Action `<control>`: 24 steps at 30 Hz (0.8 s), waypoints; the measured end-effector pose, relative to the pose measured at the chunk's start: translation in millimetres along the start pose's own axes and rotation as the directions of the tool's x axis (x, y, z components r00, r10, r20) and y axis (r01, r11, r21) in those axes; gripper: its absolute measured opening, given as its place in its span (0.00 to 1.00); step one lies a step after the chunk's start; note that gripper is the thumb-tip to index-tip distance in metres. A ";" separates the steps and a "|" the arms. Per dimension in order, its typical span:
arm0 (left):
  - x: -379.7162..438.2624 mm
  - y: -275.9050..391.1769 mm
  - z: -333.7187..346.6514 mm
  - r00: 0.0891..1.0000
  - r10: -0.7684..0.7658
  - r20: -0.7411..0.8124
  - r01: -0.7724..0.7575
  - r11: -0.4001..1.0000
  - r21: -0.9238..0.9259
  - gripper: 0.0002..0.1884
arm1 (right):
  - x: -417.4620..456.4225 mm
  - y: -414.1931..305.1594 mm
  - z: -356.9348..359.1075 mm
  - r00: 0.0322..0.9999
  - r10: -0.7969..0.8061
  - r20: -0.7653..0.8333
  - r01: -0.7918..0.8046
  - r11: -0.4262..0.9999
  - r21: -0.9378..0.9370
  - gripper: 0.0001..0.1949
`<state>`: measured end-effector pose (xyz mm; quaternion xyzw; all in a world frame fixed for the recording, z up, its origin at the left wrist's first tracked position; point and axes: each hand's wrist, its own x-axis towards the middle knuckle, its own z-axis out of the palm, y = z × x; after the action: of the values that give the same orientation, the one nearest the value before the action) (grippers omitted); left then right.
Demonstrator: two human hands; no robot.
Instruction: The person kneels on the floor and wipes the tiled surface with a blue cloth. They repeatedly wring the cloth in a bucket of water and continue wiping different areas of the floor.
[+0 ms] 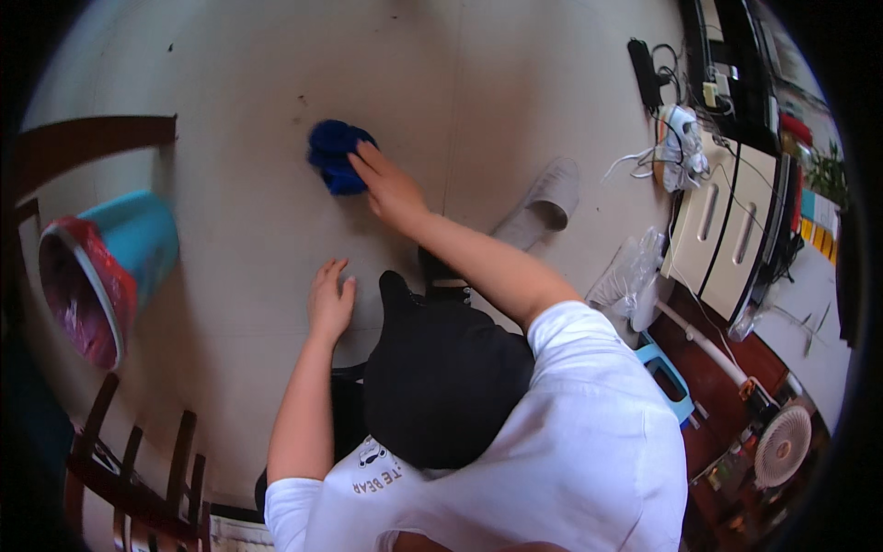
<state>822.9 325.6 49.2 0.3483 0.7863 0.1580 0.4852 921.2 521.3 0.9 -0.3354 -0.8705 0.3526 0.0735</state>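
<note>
My right hand [393, 186] reaches forward over the pale tiled floor [241, 228]. Its fingers press on a bunched blue cloth [334, 155], which lies against the floor and looks slightly blurred. Closer to my body, my left hand [331, 300] is low over the floor with its fingers apart and nothing in it. Whether it touches the tiles I cannot tell. Dark specks [301, 100] dot the floor just beyond the cloth. Black clothing [441, 386] bulges below me, between my arms. To the right of my right forearm lies a grey slipper [555, 200].
At left stands a teal bin [148, 221] with a red liner, near dark wooden chair parts [103, 134]. A power strip [645, 72], a white shoe [679, 148] and a plastic bag [628, 269] lie before a drawer cabinet [724, 214]. A blue stool [666, 376] and fan [783, 445] are lower right.
</note>
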 end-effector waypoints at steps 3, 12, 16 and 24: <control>-7.1 -9.2 -2.1 1.000 -0.004 -0.028 0.003 0.999 -0.039 0.19 | -60.7 6.7 -43.4 0.984 0.165 -0.063 -0.165 0.986 0.003 0.29; -3.3 -13.9 9.7 0.988 0.013 0.155 -0.017 0.999 0.029 0.18 | -167.6 85.1 -85.1 0.249 0.965 0.080 -0.620 0.095 0.779 0.14; 6.0 -4.8 0.7 0.987 0.062 0.148 -0.067 0.997 0.028 0.18 | -161.8 120.9 -120.2 0.064 0.984 0.167 -0.244 -0.147 0.959 0.13; 20.0 10.4 -13.9 0.963 0.043 0.265 -0.078 0.989 0.124 0.17 | -192.6 98.1 -130.6 -0.076 0.991 0.111 -0.187 -0.123 0.974 0.10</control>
<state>809.2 348.3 48.9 0.4217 0.7132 0.0725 0.5552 1168.2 524.2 53.5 -0.8008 -0.0416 0.4753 0.3621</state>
